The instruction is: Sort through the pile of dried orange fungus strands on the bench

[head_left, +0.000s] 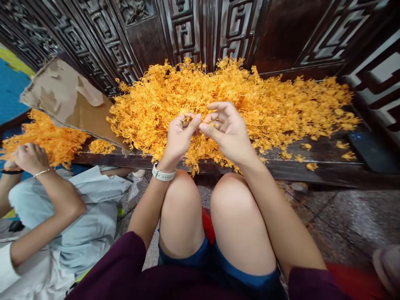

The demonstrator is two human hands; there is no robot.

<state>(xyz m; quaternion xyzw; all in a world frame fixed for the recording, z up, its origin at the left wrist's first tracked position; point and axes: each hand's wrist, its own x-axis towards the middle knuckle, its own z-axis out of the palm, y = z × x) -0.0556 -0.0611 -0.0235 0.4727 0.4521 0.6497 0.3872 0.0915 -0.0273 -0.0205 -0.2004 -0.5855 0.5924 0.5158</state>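
Observation:
My left hand [181,135] is closed in a pinch, thumb against the forefinger, with a small orange flower-like piece [186,121] between the fingers. Close beside it, almost touching, my right hand [229,131] has its thumb and fingertips bent inward at the same spot. What the right fingertips grip is too small to make out. Both hands are raised in front of a large heap of orange, spidery plastic-looking pieces [268,108], which spreads along a dark wooden bench [325,152].
A torn cardboard sheet [68,98] divides this heap from a smaller orange pile [59,137] at the left, where another person's hands [33,158] are at work. A carved wooden backrest [200,33] rises behind. A dark phone-like slab [373,150] lies at the bench's right end.

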